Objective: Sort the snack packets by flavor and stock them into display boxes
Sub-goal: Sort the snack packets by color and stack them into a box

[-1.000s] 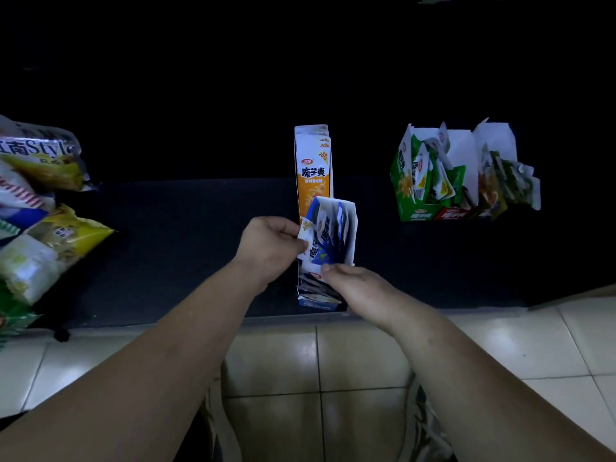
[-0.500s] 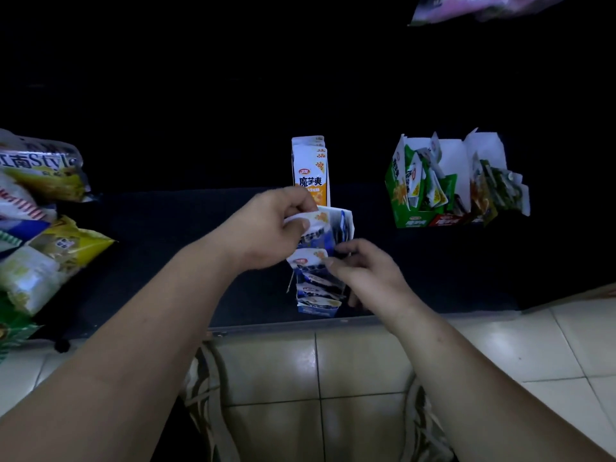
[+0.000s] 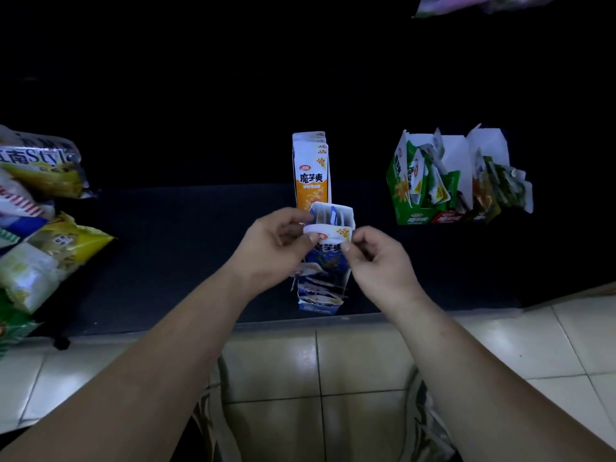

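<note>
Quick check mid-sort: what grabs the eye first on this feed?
At centre, the left hand and right hand pinch a blue snack packet above the blue display box at the front edge of the dark shelf. An orange box stands upright just behind it, a green display box stuffed with packets sits to the right, and large snack bags pile at far left.

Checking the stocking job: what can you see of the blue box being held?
The blue-and-white box looks like thin cardboard, open at the top, its white flap bent forward. The left hand and right hand each pinch that flap. It sits near the front edge of the dark shelf, before the orange box; blue packets show through its open lower front.
</note>
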`<move>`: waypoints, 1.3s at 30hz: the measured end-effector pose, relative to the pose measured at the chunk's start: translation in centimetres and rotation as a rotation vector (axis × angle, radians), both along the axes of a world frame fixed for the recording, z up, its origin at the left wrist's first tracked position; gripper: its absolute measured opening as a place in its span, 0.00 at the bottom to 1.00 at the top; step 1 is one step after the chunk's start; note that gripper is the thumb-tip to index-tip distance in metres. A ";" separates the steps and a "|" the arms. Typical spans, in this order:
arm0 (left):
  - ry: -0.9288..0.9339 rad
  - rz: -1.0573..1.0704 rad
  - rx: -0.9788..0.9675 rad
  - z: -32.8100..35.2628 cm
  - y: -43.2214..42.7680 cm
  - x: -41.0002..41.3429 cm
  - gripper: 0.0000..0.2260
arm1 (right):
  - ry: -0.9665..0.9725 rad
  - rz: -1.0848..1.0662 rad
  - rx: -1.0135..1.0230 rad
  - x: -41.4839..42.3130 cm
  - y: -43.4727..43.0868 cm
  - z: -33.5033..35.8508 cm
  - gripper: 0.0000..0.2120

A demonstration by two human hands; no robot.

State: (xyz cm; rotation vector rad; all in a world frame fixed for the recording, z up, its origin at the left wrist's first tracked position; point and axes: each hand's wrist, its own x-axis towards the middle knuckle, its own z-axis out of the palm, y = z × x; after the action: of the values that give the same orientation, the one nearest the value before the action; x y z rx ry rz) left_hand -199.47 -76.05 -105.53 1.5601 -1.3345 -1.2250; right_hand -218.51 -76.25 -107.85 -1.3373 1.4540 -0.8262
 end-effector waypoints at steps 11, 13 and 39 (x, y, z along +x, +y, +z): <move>-0.135 -0.126 0.068 -2.7 2.7 1.9 0.06 | 0.110 0.090 0.137 0.3 0.0 -1.0 0.08; -0.108 -0.082 0.031 -3.1 2.4 1.7 0.05 | 0.084 0.070 0.127 0.0 -0.1 -0.5 0.09; -0.037 -0.105 0.115 -2.5 2.4 0.7 0.12 | 0.116 0.214 0.259 -0.5 0.7 1.2 0.13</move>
State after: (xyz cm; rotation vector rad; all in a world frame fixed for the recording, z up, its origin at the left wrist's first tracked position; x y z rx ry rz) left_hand -198.73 -73.62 -108.01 1.6162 -1.4063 -1.3645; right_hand -218.97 -75.57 -106.69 -1.3299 1.4227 -0.4122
